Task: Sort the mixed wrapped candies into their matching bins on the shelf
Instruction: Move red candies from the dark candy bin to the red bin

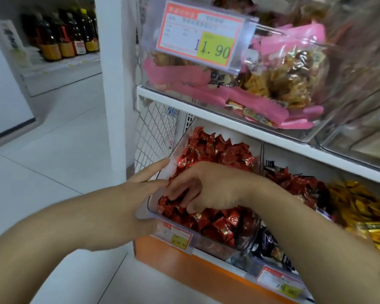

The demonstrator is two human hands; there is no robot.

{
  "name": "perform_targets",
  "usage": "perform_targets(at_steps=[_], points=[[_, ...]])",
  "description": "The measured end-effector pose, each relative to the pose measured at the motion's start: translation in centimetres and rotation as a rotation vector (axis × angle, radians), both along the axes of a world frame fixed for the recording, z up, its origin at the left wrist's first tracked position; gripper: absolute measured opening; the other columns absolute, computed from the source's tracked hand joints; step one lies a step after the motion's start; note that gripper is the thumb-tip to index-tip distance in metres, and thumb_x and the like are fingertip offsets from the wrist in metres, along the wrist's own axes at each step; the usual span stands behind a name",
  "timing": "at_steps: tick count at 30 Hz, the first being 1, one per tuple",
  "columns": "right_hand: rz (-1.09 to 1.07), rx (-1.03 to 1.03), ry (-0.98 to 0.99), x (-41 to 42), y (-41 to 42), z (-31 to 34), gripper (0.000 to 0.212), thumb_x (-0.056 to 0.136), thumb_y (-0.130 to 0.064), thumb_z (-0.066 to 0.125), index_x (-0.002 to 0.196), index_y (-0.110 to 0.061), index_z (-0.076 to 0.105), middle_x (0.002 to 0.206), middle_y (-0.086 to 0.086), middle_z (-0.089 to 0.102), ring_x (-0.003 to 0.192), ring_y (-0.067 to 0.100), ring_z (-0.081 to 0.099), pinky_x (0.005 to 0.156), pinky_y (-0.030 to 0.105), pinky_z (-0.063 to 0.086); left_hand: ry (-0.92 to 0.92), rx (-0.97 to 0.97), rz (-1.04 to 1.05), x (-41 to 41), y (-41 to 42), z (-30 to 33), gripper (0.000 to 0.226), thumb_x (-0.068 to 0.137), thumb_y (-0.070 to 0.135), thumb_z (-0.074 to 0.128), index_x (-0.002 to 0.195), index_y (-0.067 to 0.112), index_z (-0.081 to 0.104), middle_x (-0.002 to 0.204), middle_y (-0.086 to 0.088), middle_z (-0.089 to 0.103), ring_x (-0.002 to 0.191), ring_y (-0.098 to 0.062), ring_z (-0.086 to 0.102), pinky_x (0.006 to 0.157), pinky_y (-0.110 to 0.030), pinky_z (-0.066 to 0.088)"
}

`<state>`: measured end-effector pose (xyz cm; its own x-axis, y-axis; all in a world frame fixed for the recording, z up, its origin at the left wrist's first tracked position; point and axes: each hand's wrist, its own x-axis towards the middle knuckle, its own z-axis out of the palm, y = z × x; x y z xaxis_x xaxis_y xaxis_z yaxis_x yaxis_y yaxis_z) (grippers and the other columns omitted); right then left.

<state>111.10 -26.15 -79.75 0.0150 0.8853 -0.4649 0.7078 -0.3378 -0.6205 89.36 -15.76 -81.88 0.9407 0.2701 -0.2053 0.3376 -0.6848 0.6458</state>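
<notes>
Our left hand (140, 189) rests straight-fingered on the clear bin's (162, 218) corner, probably steadying it; beside it, our right hand (206, 187) digs curled fingers among red candies (219, 224), whether pinching one we cannot tell.

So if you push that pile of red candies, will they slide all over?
Probably. The red candies lie loose and heaped in the clear bin, so they would likely shift and tumble. Their shiny wrappers look slick, maybe slippery to pinch. The right hand digs in with curled fingers, suggesting they part easily.

The right hand (206, 187) reaches into the near-left bin (206, 242) of red candies (217, 150); the left hand (145, 185) touches its left wall.
</notes>
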Motion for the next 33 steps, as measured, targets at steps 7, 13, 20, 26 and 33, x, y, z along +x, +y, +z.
perform_targets(at_steps=[7, 13, 20, 26, 33], points=[[0.275, -0.187, -0.148, -0.3, 1.7, -2.6, 0.072, 0.084, -0.009, 0.082, 0.143, -0.041, 0.057, 0.15, -0.012, 0.052, 0.133, 0.01, 0.052, 0.106, 0.026, 0.045, -0.025, 0.079, 0.043, 0.0, -0.8, -0.5, 0.078, 0.088, 0.048, 0.072, 0.144, 0.064, 0.02, 0.148, 0.056, -0.019, 0.127, 0.039, 0.011, 0.097, 0.005, 0.028], [0.335, -0.161, -0.354, 1.0, 1.4, -2.5, 0.078, 0.085, -0.018, 0.082, 0.149, -0.047, 0.048, 0.15, -0.007, 0.049, 0.131, 0.014, 0.05, 0.1, 0.026, 0.045, -0.056, 0.105, 0.072, 0.3, -0.9, -0.8, 0.086, 0.085, 0.045, 0.074, 0.155, 0.053, 0.025, 0.156, 0.049, -0.012, 0.147, 0.011, 0.026, 0.114, -0.033, 0.042], [0.295, -0.102, -0.365, 2.0, 0.7, -2.5, 0.082, 0.087, -0.008, 0.076, 0.15, -0.048, 0.045, 0.146, -0.011, 0.053, 0.132, 0.011, 0.05, 0.106, 0.032, 0.049, -0.038, 0.092, 0.066, 0.6, -1.6, 0.2, 0.083, 0.075, 0.06, 0.064, 0.149, 0.057, 0.028, 0.153, 0.053, -0.014, 0.145, 0.013, 0.029, 0.109, -0.029, 0.045], [0.218, -0.106, -0.264, 2.6, 0.7, -2.3, 0.083, 0.086, 0.0, 0.073, 0.146, -0.052, 0.049, 0.151, -0.017, 0.048, 0.132, 0.005, 0.05, 0.1, 0.026, 0.05, -0.009, 0.103, 0.089, 0.6, -1.4, 0.2, 0.081, 0.081, 0.056, 0.067, 0.153, 0.052, 0.03, 0.151, 0.054, -0.015, 0.145, 0.016, 0.026, 0.113, -0.032, 0.043], [0.088, -0.051, 0.183, 2.6, 1.6, -2.3, 0.06, 0.088, 0.014, 0.065, 0.129, -0.028, 0.07, 0.124, -0.012, 0.072, 0.112, 0.006, 0.068, 0.089, 0.034, 0.062, 0.036, 0.122, 0.094, 0.5, -1.7, 0.5, 0.07, 0.086, 0.052, 0.071, 0.143, 0.062, 0.032, 0.147, 0.057, -0.019, 0.138, 0.018, 0.032, 0.105, -0.025, 0.047]])
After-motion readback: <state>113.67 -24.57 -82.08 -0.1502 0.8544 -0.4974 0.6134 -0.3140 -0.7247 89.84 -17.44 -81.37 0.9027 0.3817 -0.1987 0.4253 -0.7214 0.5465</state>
